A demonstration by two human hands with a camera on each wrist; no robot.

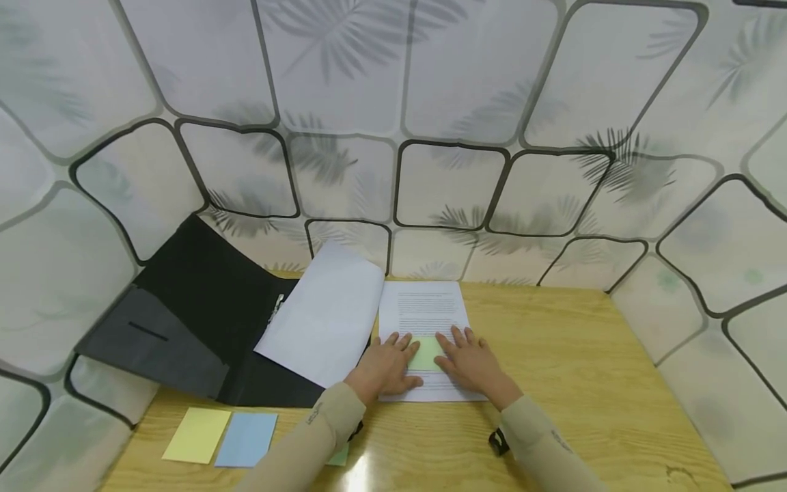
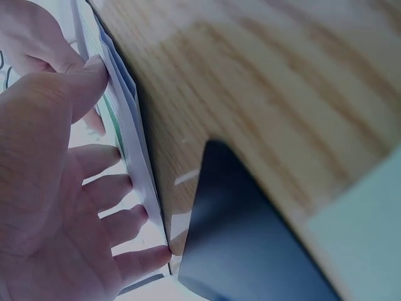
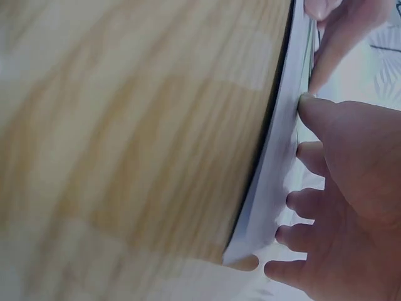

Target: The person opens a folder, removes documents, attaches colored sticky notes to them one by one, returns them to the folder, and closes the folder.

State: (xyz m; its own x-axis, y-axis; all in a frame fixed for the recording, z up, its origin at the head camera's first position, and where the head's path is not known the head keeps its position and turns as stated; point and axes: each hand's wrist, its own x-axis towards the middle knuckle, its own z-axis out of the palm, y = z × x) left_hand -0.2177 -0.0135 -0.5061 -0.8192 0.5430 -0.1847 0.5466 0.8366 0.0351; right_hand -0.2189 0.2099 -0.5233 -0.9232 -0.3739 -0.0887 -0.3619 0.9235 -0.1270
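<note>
A pale green paper square [image 1: 424, 354] lies on a printed page [image 1: 430, 304] inside a black ring binder [image 1: 212, 294]. My left hand [image 1: 389, 365] rests on the page at the square's left side, its fingers spread over the paper. On the other side my right hand [image 1: 472, 359] lies with spread fingers, its thumb touching the square. In the left wrist view the left thumb [image 2: 88, 81] touches the paper near the layered sheet edges. The right thumb [image 3: 316, 113] meets the paper in the right wrist view. Neither hand grips anything.
Turned-over white sheets [image 1: 335, 307] lean left of the page, by the metal clip [image 1: 277, 306]. In front lie a yellow square [image 1: 197, 435], a blue square [image 1: 246, 439] and a green square [image 1: 339, 456] partly behind the left sleeve. Patterned fabric walls [image 1: 344, 181] surround the wooden table [image 1: 572, 355].
</note>
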